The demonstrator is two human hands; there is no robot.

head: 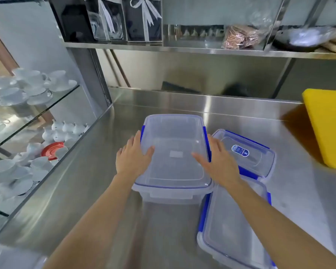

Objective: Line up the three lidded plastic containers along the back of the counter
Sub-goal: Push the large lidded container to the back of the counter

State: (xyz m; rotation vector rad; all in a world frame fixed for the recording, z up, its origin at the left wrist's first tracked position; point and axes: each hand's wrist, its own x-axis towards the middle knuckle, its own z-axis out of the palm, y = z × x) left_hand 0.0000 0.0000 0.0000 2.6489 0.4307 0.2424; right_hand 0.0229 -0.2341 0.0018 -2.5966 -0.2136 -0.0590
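Three clear plastic containers with blue-clipped lids sit on the steel counter [89, 183]. The largest container [175, 136] stands in the middle, tall and upright. My left hand [132, 158] grips its left side and my right hand [217, 162] grips its right side, thumbs resting on the lid. A smaller container with a round blue label [248, 152] lies just right of it, partly behind my right hand. The third container [235, 226] sits near the counter's front right, under my right forearm.
A yellow block [328, 125] stands at the right on the counter. The steel backsplash [202, 101] runs along the rear. A glass case of white cups and teapots [33, 90] borders the left. A shelf [182, 47] with boxes and bags hangs overhead.
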